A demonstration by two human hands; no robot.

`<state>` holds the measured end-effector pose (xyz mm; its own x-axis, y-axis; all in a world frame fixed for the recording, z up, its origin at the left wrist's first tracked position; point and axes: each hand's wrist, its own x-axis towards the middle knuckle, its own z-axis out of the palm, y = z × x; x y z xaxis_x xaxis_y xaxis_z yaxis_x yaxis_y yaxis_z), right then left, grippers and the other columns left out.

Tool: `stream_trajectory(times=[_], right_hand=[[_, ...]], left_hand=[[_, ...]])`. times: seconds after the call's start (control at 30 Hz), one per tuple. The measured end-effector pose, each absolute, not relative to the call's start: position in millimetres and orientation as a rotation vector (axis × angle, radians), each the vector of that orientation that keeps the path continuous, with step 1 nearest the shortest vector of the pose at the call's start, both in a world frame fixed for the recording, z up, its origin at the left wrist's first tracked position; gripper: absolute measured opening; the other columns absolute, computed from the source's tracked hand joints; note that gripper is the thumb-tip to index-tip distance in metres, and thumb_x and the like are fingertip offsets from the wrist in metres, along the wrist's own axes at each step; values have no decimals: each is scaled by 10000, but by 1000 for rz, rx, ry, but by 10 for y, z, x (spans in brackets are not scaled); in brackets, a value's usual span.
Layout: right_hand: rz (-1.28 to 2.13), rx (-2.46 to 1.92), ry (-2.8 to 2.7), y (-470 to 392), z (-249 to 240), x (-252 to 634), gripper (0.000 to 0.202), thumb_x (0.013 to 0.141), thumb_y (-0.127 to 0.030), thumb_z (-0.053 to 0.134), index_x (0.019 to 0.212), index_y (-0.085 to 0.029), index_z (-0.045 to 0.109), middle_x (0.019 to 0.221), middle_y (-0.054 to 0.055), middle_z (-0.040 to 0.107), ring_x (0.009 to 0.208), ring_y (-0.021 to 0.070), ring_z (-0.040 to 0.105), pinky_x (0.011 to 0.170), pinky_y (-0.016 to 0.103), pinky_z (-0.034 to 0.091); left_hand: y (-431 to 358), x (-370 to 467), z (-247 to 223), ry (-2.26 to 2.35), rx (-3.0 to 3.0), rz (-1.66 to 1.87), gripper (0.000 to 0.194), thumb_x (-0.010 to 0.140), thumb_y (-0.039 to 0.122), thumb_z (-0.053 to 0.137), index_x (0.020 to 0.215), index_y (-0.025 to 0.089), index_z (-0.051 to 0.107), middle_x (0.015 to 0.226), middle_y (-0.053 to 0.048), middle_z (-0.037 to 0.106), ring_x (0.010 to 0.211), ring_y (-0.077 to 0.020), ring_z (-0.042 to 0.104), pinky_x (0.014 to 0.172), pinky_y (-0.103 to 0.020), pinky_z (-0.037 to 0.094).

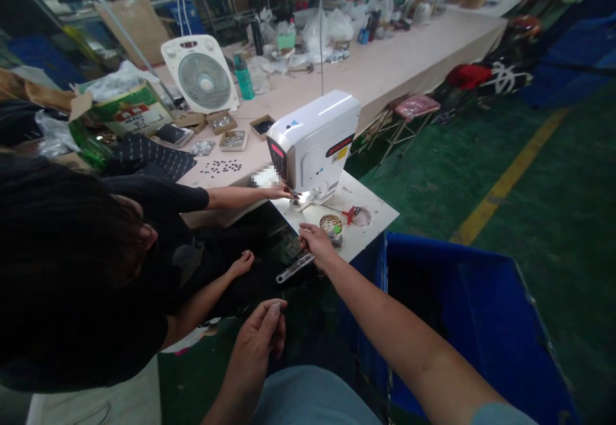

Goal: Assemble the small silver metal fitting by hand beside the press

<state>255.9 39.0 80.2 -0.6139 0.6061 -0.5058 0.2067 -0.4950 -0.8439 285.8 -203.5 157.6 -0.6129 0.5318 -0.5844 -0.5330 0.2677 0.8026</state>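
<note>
My left hand (257,338) is closed in a pinch, low in the middle of the view. A small shiny piece (276,305), too small to name, shows between its thumb and forefinger. My right hand (317,243) reaches to the front edge of a small white machine table (378,210), its fingers curled together; what they hold, if anything, is hidden. Just below it a slotted metal bar (294,268) slants down to the left; whether the hand touches it I cannot tell. Beside its knuckles stands a round dish of small brass-coloured parts (330,223).
A co-worker's hand (283,192) is at the lit working point of a white press machine (315,136); their other hand (243,262) rests lower. A red-handled tool (350,214) lies on the machine table. A blue bin (462,251) stands at right, a fan (205,78) behind.
</note>
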Motion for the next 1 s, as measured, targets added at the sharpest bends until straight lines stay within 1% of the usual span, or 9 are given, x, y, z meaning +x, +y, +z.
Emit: stream_trajectory(times=[0.13,0.3,0.47,0.57,0.67,0.77,0.87,0.93,1.0], right_hand=[[2126,-1209,-1424,681,765,2232,363,973,-100,601,1333,-141,632,728,-33,625,517,83,557,428,153,359],[2118,-1107,-1455,899,817,1844,402,948,-64,568,1315,-204,654,726,-56,609,509,63,543,438,141,353],[2143,-1069,-1485,873,779,1880,376,927,-74,594,1278,-182,677,734,-44,627,531,80,558,437,143,372],[2218,-1099,-1488,651,653,2164,262,930,-147,627,1181,-143,703,741,-22,642,531,83,557,431,145,372],[2330,-1138,-1492,281,529,2605,191,879,-224,659,1033,-130,723,703,-15,628,509,82,536,416,147,348],[2422,-1146,-1488,-97,532,3069,305,796,-330,713,1023,-127,730,719,-1,645,514,93,544,425,157,362],[2462,-1061,-1486,-349,714,3404,437,734,-456,766,1019,-125,746,716,4,649,525,102,549,449,174,372],[2461,-967,-1489,-423,921,3530,472,749,-508,786,1045,-141,761,739,6,662,559,108,567,492,189,400],[2433,-838,-1527,-437,1170,3598,437,804,-505,787,1080,-167,771,769,5,677,597,115,586,545,210,437]], left_hand=[[-2104,2925,1520,1639,38,1387,665,787,774,696,1065,171,670,639,54,527,521,-84,450,506,-231,355],[-2261,2870,1560,1726,6,1406,642,842,757,649,1120,178,648,657,51,531,560,-92,451,536,-230,359],[-2248,2850,1649,1750,10,1464,592,869,717,650,1126,184,652,678,43,550,576,-95,476,551,-229,389],[-2188,2837,1720,1740,-27,1547,578,867,701,664,1129,185,664,712,31,567,571,-94,487,529,-226,389],[-2132,2812,1790,1682,-14,1652,510,892,639,673,1128,187,663,746,28,565,577,-92,500,522,-226,405],[-2082,2805,1846,1584,-13,1713,434,908,552,696,1148,192,661,790,20,584,611,-92,525,537,-219,435],[-2029,2825,1896,1516,19,1729,383,921,487,700,1163,193,661,832,6,624,639,-101,565,551,-220,467],[-1993,2846,1929,1485,33,1732,367,926,465,699,1166,189,661,845,-3,651,645,-109,595,553,-223,480],[-1956,2865,1962,1442,39,1740,363,930,455,694,1165,180,665,840,-13,676,632,-114,614,548,-223,485]])
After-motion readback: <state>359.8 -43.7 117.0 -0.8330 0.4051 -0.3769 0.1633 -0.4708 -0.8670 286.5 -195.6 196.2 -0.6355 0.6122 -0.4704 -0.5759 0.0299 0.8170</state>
